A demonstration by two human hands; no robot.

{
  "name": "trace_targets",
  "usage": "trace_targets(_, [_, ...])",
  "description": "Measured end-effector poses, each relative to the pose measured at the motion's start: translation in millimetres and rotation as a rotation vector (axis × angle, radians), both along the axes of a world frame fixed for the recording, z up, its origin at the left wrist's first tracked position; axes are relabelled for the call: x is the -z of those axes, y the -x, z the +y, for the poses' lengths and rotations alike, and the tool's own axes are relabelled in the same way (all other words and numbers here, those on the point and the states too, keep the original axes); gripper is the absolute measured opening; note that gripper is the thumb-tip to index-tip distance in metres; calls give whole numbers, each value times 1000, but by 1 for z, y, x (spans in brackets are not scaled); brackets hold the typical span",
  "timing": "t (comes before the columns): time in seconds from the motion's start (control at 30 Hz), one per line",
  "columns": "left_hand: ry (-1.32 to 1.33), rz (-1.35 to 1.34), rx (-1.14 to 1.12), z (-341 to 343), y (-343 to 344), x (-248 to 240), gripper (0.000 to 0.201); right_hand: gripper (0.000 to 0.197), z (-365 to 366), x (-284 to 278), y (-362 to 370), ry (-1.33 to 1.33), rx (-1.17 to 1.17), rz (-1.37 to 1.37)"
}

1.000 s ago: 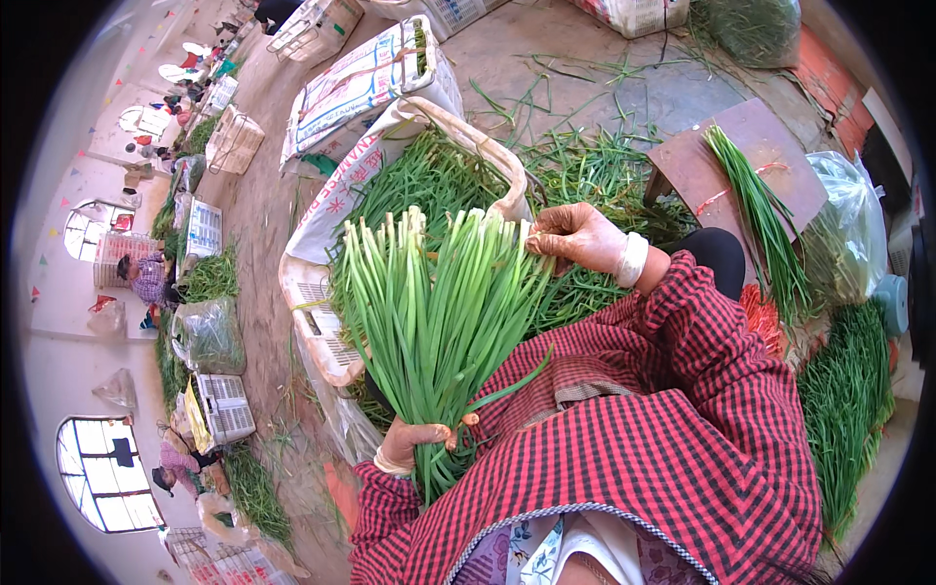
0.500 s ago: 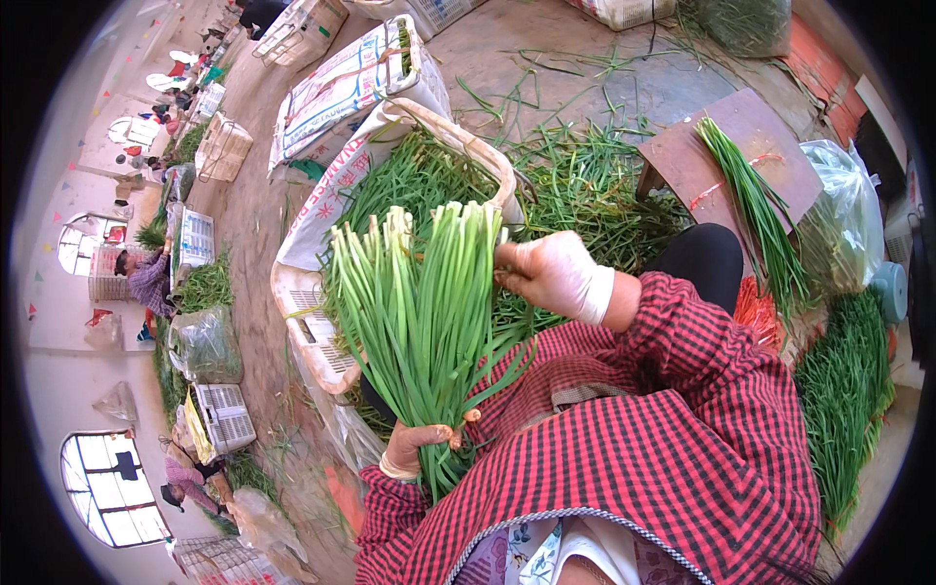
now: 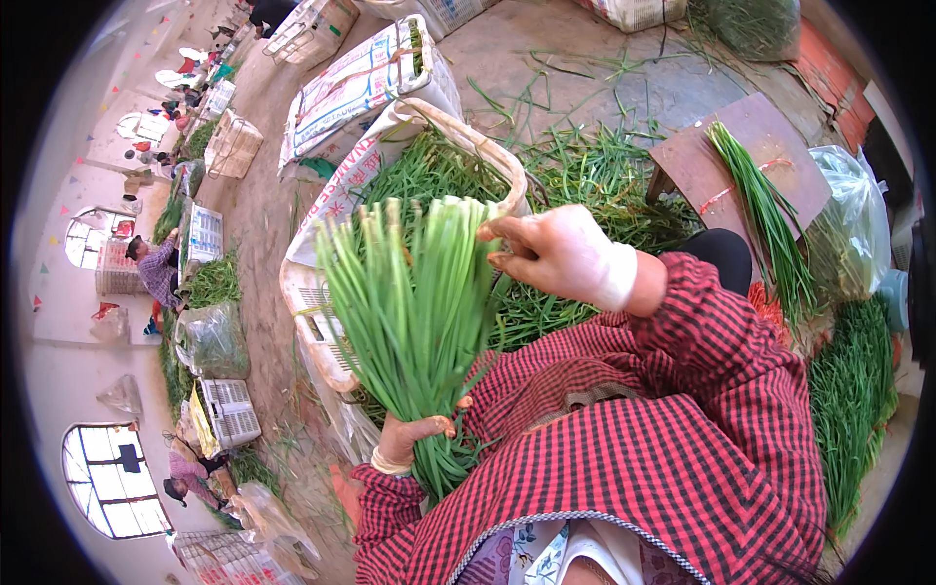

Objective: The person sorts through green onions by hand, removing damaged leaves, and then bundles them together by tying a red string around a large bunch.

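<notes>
A thick bunch of garlic chives [image 3: 414,302] stands upright in front of me, pale stem ends at the top and green leaves below. Its lower, leafy part is wrapped by my left hand [image 3: 414,441]. My right hand [image 3: 565,255], in a thin whitish glove, is beside the upper right of the bunch. Its front fingertips are apart at the stem edge, with nothing visible between them; the other fingers are bent. Behind the bunch, a white plastic basket [image 3: 317,327] lined with a woven sack holds more loose chives [image 3: 429,171].
To the right stands a low brown table [image 3: 726,132] with a tied chive bundle [image 3: 760,200]. Beyond it are a clear plastic bag [image 3: 853,219], red ties [image 3: 767,310] and a chive pile [image 3: 848,400]. Loose greens [image 3: 595,185] cover the floor ahead. Other people [image 3: 156,268] work at far left.
My right hand has drawn slightly away from the stems, its front fingertips parting. The bunch's top has shifted a little left, while my left hand keeps its hold.
</notes>
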State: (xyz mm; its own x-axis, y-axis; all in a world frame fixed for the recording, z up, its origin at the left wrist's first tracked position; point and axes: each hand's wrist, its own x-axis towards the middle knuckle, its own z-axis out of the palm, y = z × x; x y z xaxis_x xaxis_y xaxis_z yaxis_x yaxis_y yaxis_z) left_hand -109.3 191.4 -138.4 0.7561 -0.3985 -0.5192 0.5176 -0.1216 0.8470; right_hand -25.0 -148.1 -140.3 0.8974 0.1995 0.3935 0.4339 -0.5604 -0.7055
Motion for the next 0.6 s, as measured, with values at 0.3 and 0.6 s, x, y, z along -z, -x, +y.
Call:
trace_targets(0.3, [-1,-4,157,-7,2,14,68,27,24,44,7,152,-195,306])
trace_targets(0.6, [57,159,232,20,6,29,62,22,-89,83,-39,-289,274,467])
